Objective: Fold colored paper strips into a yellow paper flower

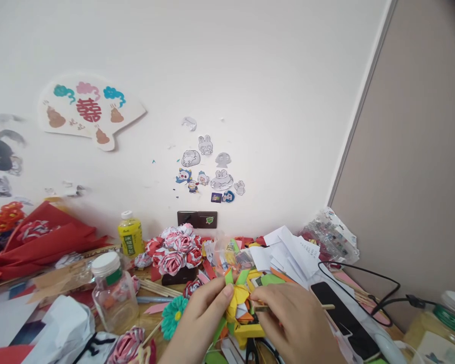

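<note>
Near the bottom centre, my left hand (207,316) pinches a folded yellow paper piece (237,302) with green strips at its top, thumb on its upper left side. My right hand (290,313) is curled just right of the yellow paper, its fingertips close to it. A thin wooden stick (328,307) passes through the closed fingers of my right hand, with one end out to each side. Black-handled scissors (256,349) lie below, between my hands, partly hidden. How far the right fingertips touch the yellow paper is hard to tell.
Around them are paper roses (172,253), a teal flower (172,316), a clear jar (116,298), a yellow bottle (131,237), white papers (288,250), paper scraps, a black phone (345,321) with a cable nearby, and a green-lidded jar (449,318) at right.
</note>
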Motion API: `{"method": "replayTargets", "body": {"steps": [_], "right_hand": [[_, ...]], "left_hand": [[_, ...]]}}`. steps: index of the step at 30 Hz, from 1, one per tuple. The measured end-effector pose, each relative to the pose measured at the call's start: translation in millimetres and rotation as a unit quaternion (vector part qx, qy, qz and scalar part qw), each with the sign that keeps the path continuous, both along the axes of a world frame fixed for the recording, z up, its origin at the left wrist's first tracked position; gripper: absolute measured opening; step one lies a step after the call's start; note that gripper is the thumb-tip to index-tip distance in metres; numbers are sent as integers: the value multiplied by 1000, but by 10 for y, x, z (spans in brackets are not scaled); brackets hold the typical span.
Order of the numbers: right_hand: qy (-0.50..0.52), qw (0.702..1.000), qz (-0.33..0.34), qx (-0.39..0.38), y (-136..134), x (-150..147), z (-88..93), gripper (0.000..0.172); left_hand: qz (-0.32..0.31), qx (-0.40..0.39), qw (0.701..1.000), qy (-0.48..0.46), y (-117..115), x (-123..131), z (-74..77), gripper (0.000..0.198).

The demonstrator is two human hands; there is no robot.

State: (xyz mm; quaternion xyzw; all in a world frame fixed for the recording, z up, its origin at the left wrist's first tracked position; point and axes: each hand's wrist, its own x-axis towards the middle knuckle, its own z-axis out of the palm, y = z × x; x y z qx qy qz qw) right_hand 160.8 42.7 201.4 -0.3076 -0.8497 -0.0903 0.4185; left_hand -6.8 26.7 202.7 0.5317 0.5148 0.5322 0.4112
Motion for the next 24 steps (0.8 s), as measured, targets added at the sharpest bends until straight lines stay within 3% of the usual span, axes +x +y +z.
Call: {"method": "replayTargets", "body": {"steps": [5,8,18,24], "right_hand": [[14,993,6,-114,-5,12,12,17],[29,992,6,-124,2,10,13,17],[-8,999,-46,21,53,1,-84,16],[-52,994,-50,79,82,-13,-112,19]], "left_hand": [[-9,-16,999,-45,-25,38,49,32],[-17,-18,999,-48,-30,40,59,32],[-10,8,999,-41,-24,53,103,37],[-8,12,1000,19,-27,15,86,35]]}}
